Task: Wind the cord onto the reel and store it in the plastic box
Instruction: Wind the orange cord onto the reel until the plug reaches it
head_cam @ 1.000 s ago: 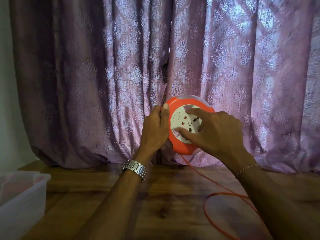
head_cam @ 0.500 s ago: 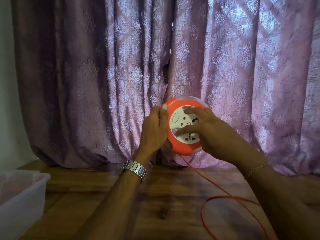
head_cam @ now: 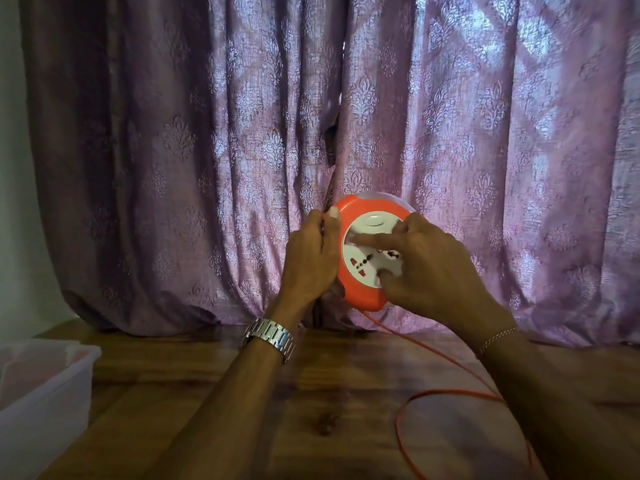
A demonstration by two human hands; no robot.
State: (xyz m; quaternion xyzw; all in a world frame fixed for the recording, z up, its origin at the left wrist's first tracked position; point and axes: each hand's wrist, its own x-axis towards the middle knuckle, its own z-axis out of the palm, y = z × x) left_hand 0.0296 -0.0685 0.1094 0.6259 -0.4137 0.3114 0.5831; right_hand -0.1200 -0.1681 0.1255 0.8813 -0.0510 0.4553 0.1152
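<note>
An orange round cord reel (head_cam: 358,299) with a white socket face is held upright above the wooden table (head_cam: 311,410), in front of the curtain. My left hand (head_cam: 308,261) grips its left rim, thumb on the front edge. My right hand (head_cam: 433,268) presses its fingers on the white socket disc. A thin orange cord (head_cam: 433,355) runs from the reel's bottom down to the right and loops on the table. The translucent plastic box (head_cam: 41,386) stands at the table's left edge.
A purple patterned curtain (head_cam: 207,150) hangs right behind the reel and rests on the table's far edge. A pale wall (head_cam: 14,202) shows at the far left. The cord's loop lies on the table at lower right, partly under my right forearm.
My right hand has turned the white socket disc, so its sockets and button sit in new positions. The cord loop on the table has shifted slightly. My left hand holds still.
</note>
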